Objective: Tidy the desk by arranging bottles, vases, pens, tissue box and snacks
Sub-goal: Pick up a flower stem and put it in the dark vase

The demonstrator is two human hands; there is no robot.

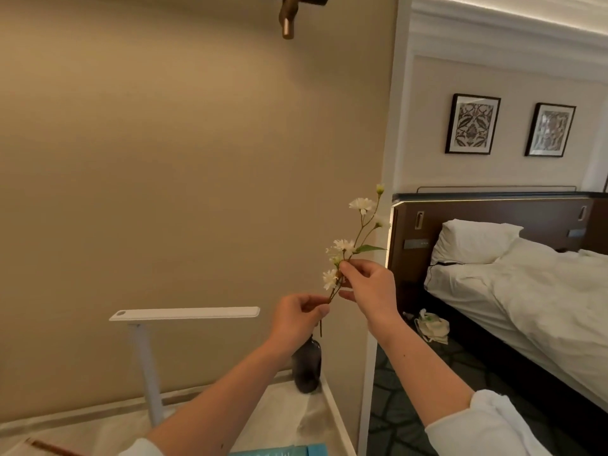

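Head camera: a person holds a sprig of white flowers (355,245) up in front of a beige wall (164,159), above the far right corner of a pale desk (286,419). The left hand (296,319) pinches the lower stem between thumb and curled fingers; the right hand (368,287) pinches the stem higher up, among the blossoms, with its other fingers loosely spread. The sprig tilts up and to the right, with its bare end hanging just below the left hand.

A dark glass vase (307,366) stands upright on the desk corner directly under that hand; the wrist covers the vase's mouth, so whether the stem end reaches it cannot be told.

A white desk lamp (184,314) stands to the left of the vase, with its flat head level; a blue item (279,451) lies at the picture's lower edge, and the pale marks on it are too blurred to read. A reddish-brown strip (49,447) shows at the lower left corner; white sleeves (487,422) are pushed back from both forearms.

To the right, past a white wall edge, is a bed (543,291) with rumpled white sheets and a pillow (473,240) against a dark headboard (493,218); two framed prints (472,124) hang above it. A pale bag (432,325) sits on the patterned carpet (394,406) between desk and bed; a brass fitting (288,21) juts down at the top.
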